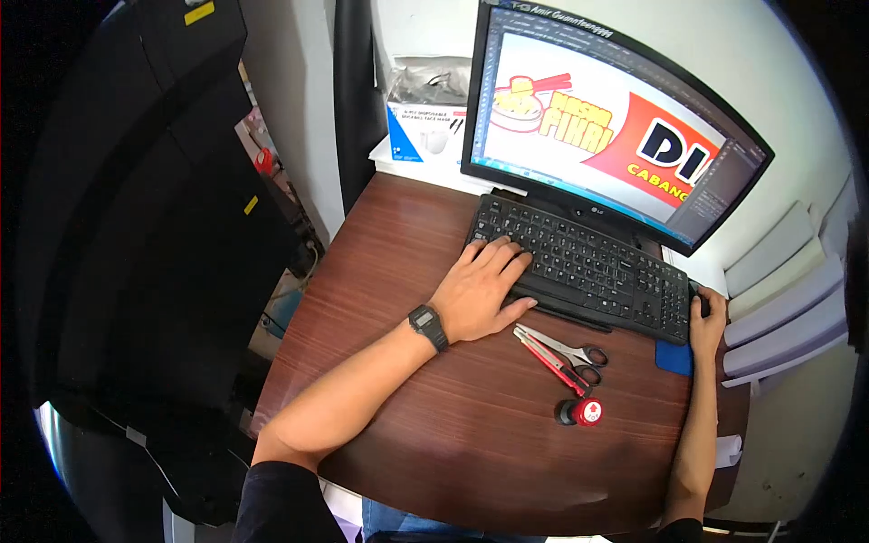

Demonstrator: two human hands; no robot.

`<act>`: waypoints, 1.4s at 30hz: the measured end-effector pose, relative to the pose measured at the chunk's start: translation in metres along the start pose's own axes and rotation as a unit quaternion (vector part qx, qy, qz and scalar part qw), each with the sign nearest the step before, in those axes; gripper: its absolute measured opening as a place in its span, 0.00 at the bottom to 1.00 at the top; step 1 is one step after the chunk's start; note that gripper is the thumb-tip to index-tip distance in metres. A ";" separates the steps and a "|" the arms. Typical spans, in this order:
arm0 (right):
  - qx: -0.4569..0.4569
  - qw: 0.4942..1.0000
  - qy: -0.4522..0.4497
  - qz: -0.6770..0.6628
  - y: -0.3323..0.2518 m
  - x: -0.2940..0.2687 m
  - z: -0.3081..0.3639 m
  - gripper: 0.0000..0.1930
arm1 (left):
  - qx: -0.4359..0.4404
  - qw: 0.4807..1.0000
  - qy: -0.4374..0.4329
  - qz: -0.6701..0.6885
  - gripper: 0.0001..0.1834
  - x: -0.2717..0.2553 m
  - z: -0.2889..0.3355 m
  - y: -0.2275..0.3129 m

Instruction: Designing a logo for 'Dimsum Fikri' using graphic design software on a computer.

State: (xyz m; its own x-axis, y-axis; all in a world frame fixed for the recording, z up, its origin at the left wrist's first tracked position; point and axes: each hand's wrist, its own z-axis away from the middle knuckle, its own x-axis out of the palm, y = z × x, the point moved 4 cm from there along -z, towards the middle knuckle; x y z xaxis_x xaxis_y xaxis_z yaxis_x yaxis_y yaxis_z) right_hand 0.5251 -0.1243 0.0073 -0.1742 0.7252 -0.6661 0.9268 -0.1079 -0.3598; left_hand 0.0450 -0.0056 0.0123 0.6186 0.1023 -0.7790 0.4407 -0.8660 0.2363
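Observation:
My left hand (482, 291), with a black digital watch (428, 327) on its wrist, lies over the left end of a black keyboard (593, 262). Its fingers are stretched over the keys, the thumb out to the side, and it holds nothing. At the keyboard's right end my right hand (709, 324) is curved over a dark computer mouse (696, 294), mostly hidden under the fingers. A blue mouse pad (673, 357) shows beside that wrist. Behind the keyboard stands a monitor (597, 136) with a red, white and yellow banner design on its screen.
On the brown desk (398, 262) lie scissors (566, 348) and a red utility knife (554, 364), near a red-topped round stamp (587, 413). A face mask box (424, 131) stands at the back. Rolled sheets (787, 312) lean at right; a large black cabinet-like machine (136, 262) fills the left.

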 end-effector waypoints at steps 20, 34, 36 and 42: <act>0.026 1.000 0.004 0.005 -0.009 -0.001 0.001 0.10 | -0.009 1.000 -0.010 -0.009 0.34 -0.005 -0.003 0.004; 0.018 1.000 0.010 0.004 -0.013 -0.001 0.001 0.10 | -0.009 1.000 -0.006 -0.010 0.34 -0.003 -0.002 0.003; 0.025 1.000 0.007 0.006 -0.012 -0.001 0.001 0.10 | -0.008 1.000 -0.005 -0.010 0.34 -0.003 -0.002 0.003; 0.031 0.999 0.001 0.020 -0.009 0.000 0.000 0.11 | -0.006 1.000 -0.005 -0.013 0.34 -0.003 -0.002 0.003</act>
State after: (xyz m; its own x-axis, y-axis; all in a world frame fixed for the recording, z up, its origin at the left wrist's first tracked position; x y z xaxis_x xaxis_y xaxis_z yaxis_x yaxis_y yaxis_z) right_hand 0.5166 -0.1232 0.0101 -0.1377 0.7203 -0.6798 0.9104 -0.1783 -0.3733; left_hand 0.0458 -0.0078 0.0166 0.6004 0.1205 -0.7906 0.4653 -0.8567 0.2227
